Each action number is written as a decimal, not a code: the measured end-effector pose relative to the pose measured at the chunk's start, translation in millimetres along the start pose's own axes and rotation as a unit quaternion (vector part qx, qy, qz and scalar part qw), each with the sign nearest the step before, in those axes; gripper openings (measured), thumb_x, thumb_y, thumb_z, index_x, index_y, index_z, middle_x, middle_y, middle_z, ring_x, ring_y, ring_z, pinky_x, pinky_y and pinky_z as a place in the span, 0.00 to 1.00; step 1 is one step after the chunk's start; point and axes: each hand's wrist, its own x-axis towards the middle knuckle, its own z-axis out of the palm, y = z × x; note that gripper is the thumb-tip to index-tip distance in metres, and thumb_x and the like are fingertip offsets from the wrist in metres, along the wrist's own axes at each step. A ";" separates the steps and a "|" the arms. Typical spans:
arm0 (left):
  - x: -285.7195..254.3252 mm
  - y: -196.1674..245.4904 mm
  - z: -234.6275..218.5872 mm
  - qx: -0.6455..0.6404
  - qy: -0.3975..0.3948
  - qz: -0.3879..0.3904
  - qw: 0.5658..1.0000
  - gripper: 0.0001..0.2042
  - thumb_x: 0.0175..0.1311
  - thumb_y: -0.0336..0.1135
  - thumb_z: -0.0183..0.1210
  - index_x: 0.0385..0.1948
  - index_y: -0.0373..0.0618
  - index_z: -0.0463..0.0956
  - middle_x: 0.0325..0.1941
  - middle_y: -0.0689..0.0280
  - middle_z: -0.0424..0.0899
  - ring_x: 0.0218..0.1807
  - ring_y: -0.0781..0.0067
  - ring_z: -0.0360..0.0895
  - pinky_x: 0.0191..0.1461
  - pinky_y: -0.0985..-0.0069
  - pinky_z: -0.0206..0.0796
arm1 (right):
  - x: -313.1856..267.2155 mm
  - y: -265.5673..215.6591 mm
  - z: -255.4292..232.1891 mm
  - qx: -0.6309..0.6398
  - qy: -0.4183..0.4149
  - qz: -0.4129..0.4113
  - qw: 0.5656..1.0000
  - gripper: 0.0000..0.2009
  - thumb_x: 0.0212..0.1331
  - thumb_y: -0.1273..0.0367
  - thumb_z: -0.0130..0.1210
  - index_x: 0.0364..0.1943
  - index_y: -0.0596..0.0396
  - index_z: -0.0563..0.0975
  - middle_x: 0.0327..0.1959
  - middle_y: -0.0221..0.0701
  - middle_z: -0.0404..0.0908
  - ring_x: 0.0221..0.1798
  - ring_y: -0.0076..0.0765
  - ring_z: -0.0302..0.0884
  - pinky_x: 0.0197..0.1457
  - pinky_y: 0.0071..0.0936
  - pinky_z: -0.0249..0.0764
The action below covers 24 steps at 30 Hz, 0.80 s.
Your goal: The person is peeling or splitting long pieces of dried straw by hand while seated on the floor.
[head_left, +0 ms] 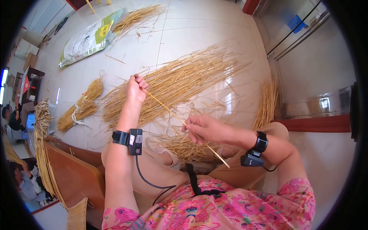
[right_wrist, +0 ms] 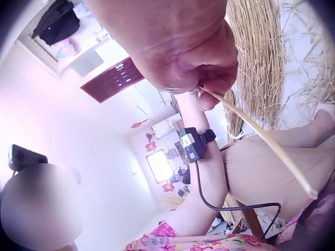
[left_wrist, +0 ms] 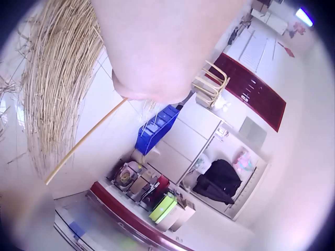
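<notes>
Head cam: left hand [head_left: 137,88] curled round the straw's [head_left: 168,109] far end, right hand [head_left: 203,129] pinching it nearer, tip poking out below. Left wrist: straw [left_wrist: 86,137] runs out from under the fist. Right wrist: straw [right_wrist: 251,123] sticks out of curled fingers, thick end free.

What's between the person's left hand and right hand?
A single straw stalk slants from the left hand to the right hand. The head view shows it, with a loose straw pile on the floor behind its upper part.
</notes>
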 end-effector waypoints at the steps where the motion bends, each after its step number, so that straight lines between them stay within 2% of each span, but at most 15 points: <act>1: 2.9 3.8 -0.4 0.009 0.012 0.001 1.000 0.10 0.70 0.37 0.37 0.30 0.47 0.63 0.19 0.71 0.62 0.18 0.81 0.54 0.20 0.81 0.49 | -1.8 0.8 0.9 -0.020 0.004 -0.006 1.000 0.11 0.68 0.66 0.37 0.41 0.58 0.69 0.22 0.26 0.75 0.20 0.18 0.70 0.21 0.15 0.63; 4: 11.6 21.3 0.3 0.005 0.012 0.061 0.998 0.10 0.71 0.37 0.37 0.29 0.47 0.62 0.19 0.71 0.61 0.18 0.80 0.53 0.21 0.81 0.51 | -6.9 3.0 1.4 -0.087 0.038 -0.022 0.995 0.09 0.67 0.69 0.39 0.39 0.59 0.69 0.23 0.29 0.78 0.20 0.21 0.73 0.22 0.18 0.66; 5: 29.0 26.1 -15.5 0.005 -0.016 0.095 0.995 0.11 0.71 0.40 0.39 0.39 0.43 0.64 0.26 0.65 0.70 0.24 0.76 0.64 0.27 0.80 0.59 | -8.5 0.8 -1.0 -0.118 0.063 -0.026 0.991 0.09 0.67 0.68 0.39 0.40 0.58 0.69 0.24 0.29 0.78 0.21 0.20 0.73 0.22 0.18 0.67; 8: 18.4 36.9 -0.8 0.069 0.072 0.108 0.989 0.24 0.69 0.47 0.43 0.57 0.37 0.55 0.46 0.52 0.72 0.43 0.65 0.73 0.42 0.74 0.66 | -3.3 -3.7 -19.8 -0.196 0.158 -0.031 0.967 0.08 0.65 0.69 0.41 0.39 0.60 0.69 0.25 0.32 0.80 0.21 0.23 0.76 0.23 0.22 0.70; 9: 22.0 35.8 -5.0 0.083 0.046 0.095 0.991 0.37 0.66 0.52 0.46 0.65 0.35 0.39 0.63 0.44 0.58 0.60 0.56 0.64 0.55 0.67 0.64 | 0.0 -7.0 -31.5 -0.200 0.193 -0.029 0.960 0.08 0.65 0.70 0.41 0.37 0.61 0.69 0.24 0.33 0.80 0.19 0.24 0.75 0.23 0.23 0.70; 12: 9.9 15.2 7.3 0.131 0.050 0.045 0.989 0.37 0.66 0.50 0.48 0.65 0.35 0.40 0.68 0.46 0.49 0.65 0.53 0.59 0.60 0.66 0.61 | 8.9 -0.4 -97.9 -0.277 0.310 -0.056 0.908 0.09 0.63 0.69 0.43 0.39 0.59 0.71 0.23 0.34 0.80 0.19 0.26 0.76 0.20 0.27 0.69; 15: 14.4 -13.5 0.8 0.255 0.009 0.007 0.967 0.35 0.65 0.48 0.49 0.65 0.36 0.42 0.68 0.45 0.48 0.65 0.52 0.57 0.61 0.64 0.60 | -24.6 -19.8 -164.9 -0.303 0.413 0.003 0.859 0.09 0.61 0.70 0.42 0.39 0.59 0.72 0.23 0.34 0.80 0.19 0.27 0.76 0.19 0.28 0.69; 18: 12.1 -36.0 -5.9 0.308 -0.013 -0.005 0.951 0.30 0.64 0.45 0.50 0.63 0.40 0.51 0.64 0.53 0.57 0.62 0.54 0.60 0.57 0.65 0.61 | -96.9 -15.3 -218.0 -0.325 0.480 0.031 0.814 0.09 0.62 0.70 0.42 0.38 0.60 0.71 0.22 0.35 0.79 0.18 0.28 0.75 0.19 0.28 0.69; 20: 21.8 -42.5 -18.4 0.332 -0.029 -0.037 0.942 0.28 0.62 0.43 0.52 0.61 0.43 0.55 0.62 0.56 0.60 0.59 0.56 0.62 0.56 0.66 0.62 | -154.2 -3.6 -233.6 -0.293 0.530 0.049 0.794 0.09 0.62 0.69 0.42 0.36 0.61 0.70 0.20 0.36 0.78 0.18 0.28 0.75 0.19 0.29 0.69; 21: 29.0 -47.9 -24.2 0.330 -0.013 -0.024 0.944 0.27 0.61 0.42 0.53 0.60 0.44 0.57 0.60 0.57 0.61 0.57 0.57 0.62 0.56 0.66 0.62 | -183.5 7.5 -234.2 -0.286 0.553 0.066 0.780 0.09 0.63 0.69 0.42 0.35 0.61 0.70 0.20 0.36 0.78 0.18 0.29 0.75 0.19 0.29 0.69; 22: 34.5 -54.3 -28.1 0.328 0.002 -0.012 0.945 0.26 0.60 0.42 0.53 0.59 0.45 0.58 0.58 0.57 0.63 0.56 0.59 0.63 0.55 0.66 0.62 | -213.0 26.2 -230.1 -0.278 0.575 0.083 0.765 0.09 0.63 0.68 0.42 0.35 0.61 0.69 0.20 0.37 0.77 0.17 0.30 0.75 0.19 0.30 0.70; 24: 38.5 -51.9 -32.8 0.350 -0.019 -0.027 0.936 0.25 0.61 0.41 0.53 0.58 0.44 0.59 0.57 0.58 0.64 0.55 0.60 0.64 0.53 0.68 0.63 | -272.2 78.5 -220.6 -0.291 0.612 0.115 0.726 0.09 0.64 0.68 0.42 0.34 0.60 0.69 0.21 0.38 0.77 0.19 0.32 0.76 0.21 0.29 0.70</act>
